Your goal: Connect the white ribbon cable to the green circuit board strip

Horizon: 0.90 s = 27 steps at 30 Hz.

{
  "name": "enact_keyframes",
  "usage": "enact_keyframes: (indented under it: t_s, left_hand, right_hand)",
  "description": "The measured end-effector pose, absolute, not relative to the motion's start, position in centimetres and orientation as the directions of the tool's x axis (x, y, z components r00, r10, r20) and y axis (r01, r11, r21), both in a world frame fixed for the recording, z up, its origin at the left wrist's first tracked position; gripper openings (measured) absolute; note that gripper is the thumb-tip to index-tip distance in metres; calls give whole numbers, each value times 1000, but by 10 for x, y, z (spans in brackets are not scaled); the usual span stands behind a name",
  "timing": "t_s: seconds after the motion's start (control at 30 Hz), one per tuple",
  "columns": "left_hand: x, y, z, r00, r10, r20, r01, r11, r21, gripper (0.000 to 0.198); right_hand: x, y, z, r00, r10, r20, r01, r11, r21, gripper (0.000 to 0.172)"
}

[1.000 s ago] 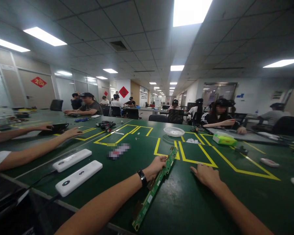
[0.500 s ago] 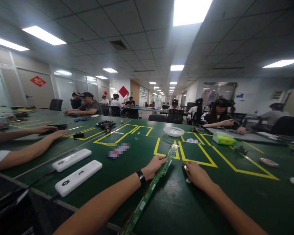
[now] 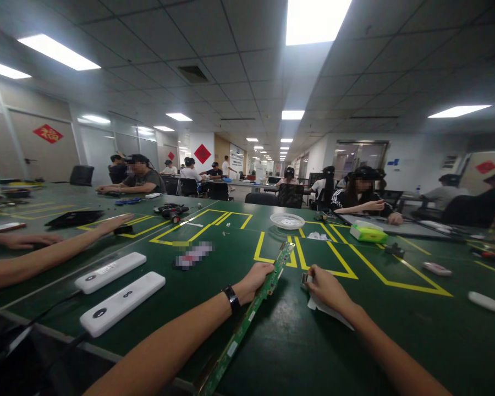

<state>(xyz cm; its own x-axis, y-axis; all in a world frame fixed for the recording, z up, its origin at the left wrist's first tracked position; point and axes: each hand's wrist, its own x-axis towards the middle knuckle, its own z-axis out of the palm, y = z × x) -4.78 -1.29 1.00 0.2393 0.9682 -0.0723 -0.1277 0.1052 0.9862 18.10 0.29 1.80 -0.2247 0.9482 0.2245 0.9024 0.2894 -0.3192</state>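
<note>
My left hand [image 3: 256, 279] is closed around the edge of a long, narrow green circuit board [image 3: 247, 324]. The board slants from the lower middle of the picture up to the right, its far end above the hand. To the right of it, apart from the board, my right hand [image 3: 328, 289] is closed on a flat white strip [image 3: 332, 313] with a grey, metallic-looking end [image 3: 304, 280]. That strip trails below the palm toward the wrist, and the fingers partly hide it. Both hands are just above the green table [image 3: 297, 352].
Two white power banks [image 3: 121, 304] with cables lie at the left. Another person's arm [image 3: 78, 239] reaches over the table there. Farther back stand a white basket [image 3: 287, 221], a green tissue pack [image 3: 369, 233] and a black-and-red tool [image 3: 171, 212]. Yellow tape [image 3: 264, 259] marks the tabletop.
The white strip beneath my right hand now shows much more of its length, and its grey end has come into view. My left hand keeps its hold on the board. The view has shifted slightly.
</note>
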Motion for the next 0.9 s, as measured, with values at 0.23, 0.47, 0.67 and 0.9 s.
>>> enact_keyframes:
  t_s: [0.23,0.47,0.67,0.9]
  left_hand:
    - [-48,-15,12,230,972,-45,-115,73,991,33]
    - [-49,-17,13,212,977,-24,-178,62,982,34]
    - [-47,-20,13,202,979,-3,-188,42,981,38]
    - [-45,-20,12,192,981,21,-190,17,982,39]
  right_hand:
    - [151,-13,24,-329,935,135,488,290,-823,23]
    - [137,-22,18,-398,914,79,248,190,-950,37]
    - [137,-21,12,-403,913,66,229,170,-958,40]
    - [136,-22,10,-381,919,98,277,214,-937,41]
